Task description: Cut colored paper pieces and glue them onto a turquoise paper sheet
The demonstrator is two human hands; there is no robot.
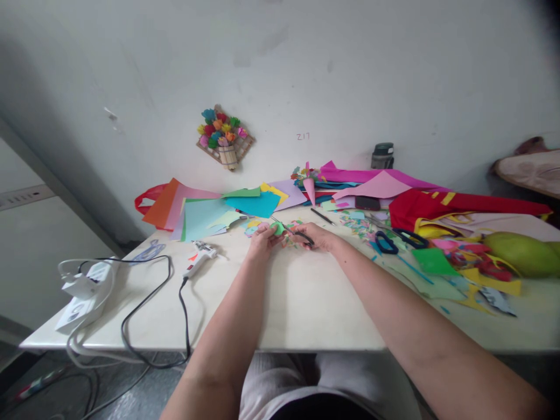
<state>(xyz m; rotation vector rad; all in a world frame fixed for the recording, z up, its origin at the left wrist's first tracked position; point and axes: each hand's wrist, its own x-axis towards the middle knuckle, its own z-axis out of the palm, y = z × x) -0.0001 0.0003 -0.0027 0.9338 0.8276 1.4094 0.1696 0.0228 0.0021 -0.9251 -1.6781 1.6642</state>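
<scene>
My left hand [261,238] pinches a small piece of green paper [277,228] over the middle of the table. In my right hand [318,236] is a pair of dark-handled scissors [303,235], its blades pointing left toward the green paper. Whether the blades touch the paper I cannot tell. Small cut paper pieces [294,224] in several colours lie behind and around both hands. Beyond them a black pen [322,216] rests on the table.
A white glue gun [200,260] lies left, its black cord running to a power strip [87,291]. Coloured sheets [205,213] spread along the back. Right are blue-handled scissors [387,242], paper scraps [437,262], red fabric [411,207] and a green fruit [520,252]. Paper flowers [221,129] hang on the wall.
</scene>
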